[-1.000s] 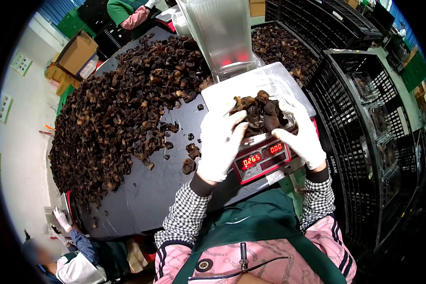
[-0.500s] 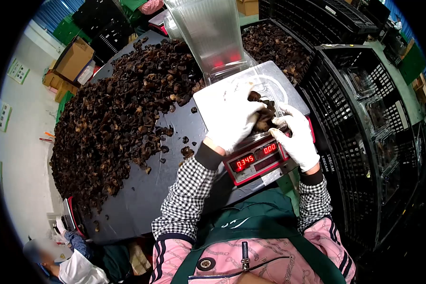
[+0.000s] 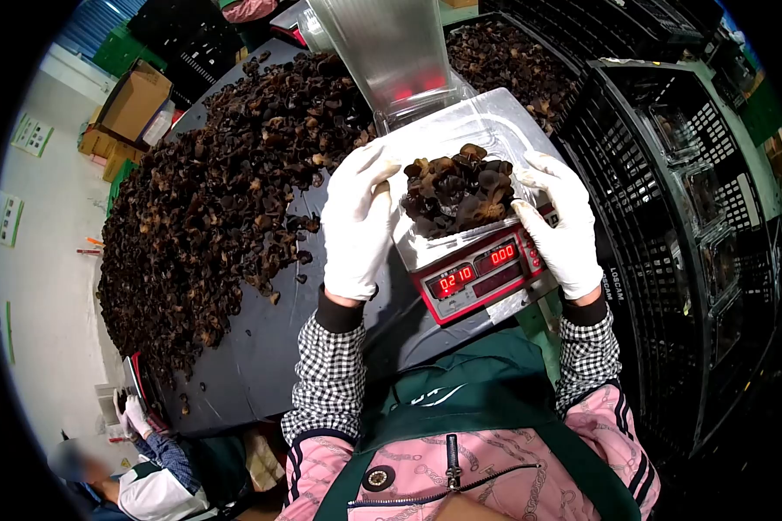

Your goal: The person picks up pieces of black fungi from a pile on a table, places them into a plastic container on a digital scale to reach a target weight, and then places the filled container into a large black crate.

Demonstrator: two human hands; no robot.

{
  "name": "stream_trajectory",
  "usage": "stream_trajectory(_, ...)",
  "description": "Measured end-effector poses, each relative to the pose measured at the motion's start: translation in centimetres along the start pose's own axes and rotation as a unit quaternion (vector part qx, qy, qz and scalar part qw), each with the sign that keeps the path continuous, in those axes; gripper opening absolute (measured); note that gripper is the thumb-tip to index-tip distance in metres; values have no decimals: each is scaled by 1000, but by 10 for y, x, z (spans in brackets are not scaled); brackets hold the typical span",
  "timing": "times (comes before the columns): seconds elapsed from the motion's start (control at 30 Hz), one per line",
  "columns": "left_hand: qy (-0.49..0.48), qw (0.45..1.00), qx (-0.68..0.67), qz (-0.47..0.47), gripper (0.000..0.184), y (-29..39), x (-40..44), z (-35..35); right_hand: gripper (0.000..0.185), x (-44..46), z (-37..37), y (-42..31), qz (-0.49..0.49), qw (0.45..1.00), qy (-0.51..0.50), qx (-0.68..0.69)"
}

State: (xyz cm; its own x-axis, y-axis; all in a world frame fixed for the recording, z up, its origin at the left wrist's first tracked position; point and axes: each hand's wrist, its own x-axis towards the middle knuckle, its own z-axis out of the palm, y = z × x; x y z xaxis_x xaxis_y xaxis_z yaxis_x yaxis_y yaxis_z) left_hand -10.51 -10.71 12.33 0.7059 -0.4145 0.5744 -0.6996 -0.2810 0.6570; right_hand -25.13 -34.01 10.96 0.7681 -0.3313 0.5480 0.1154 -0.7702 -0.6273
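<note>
A heap of dark wood ear mushrooms point(image 3: 460, 187) sits in what looks like a clear plastic tray on the silver pan point(image 3: 487, 117) of a weighing scale. The red-framed scale display point(image 3: 469, 278) reads 0.210 and 0.00. My left hand point(image 3: 356, 217), in a white glove, is just left of the heap, fingers bent and apart, nothing visible in them. On the other side my right hand point(image 3: 565, 221), also gloved, has thumb and fingers spread at the heap's right edge. Whether either hand touches the tray is hard to see.
A large mushroom pile point(image 3: 226, 200) covers much of the dark table point(image 3: 252, 369). Stacked clear trays point(image 3: 382, 56) rise behind the scale. To the right, a black crate point(image 3: 617, 191) holds several clear packs. A co-worker point(image 3: 156, 478) with white gloves is at lower left.
Both hands have drawn apart from the mushrooms to either side, uncovering the heap. The display has dropped from 0.345 to 0.210. The co-worker's hands have shifted.
</note>
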Motion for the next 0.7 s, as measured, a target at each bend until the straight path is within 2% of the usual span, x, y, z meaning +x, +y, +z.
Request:
stream_trajectory(0.1, 36, 995, -39, -82, 29, -16, -17, -12, 42, 9, 4, -7, -30, 998, -38, -38)
stream_trajectory(0.17, 37, 994, -35, -97, 30, -15, -27, -21, 44, 12, 7, -9, -57, 994, -65, -71)
stream_trajectory(0.37, 60, 980, -44, -185, 29, -40, -61, -37, 43, 14, 20, 4, -40, 986, -102, -126)
stream_trajectory(0.4, 61, 984, -30, -167, 28, -43, -65, -39, 43, 14, 21, 1, -39, 984, -100, -139)
stream_trajectory(0.5, 58, 979, -32, -193, 27, -40, -72, -40, 40, 19, 23, -13, -17, 994, -68, -78)
stream_trajectory(0.63, 57, 981, -13, -183, 26, -40, -78, -41, 39, 19, 22, -11, -40, 990, -108, -78)
stream_trajectory(0.7, 67, 981, -25, -183, 26, -38, -79, -43, 33, 21, 20, -7, -40, 994, -100, -10)
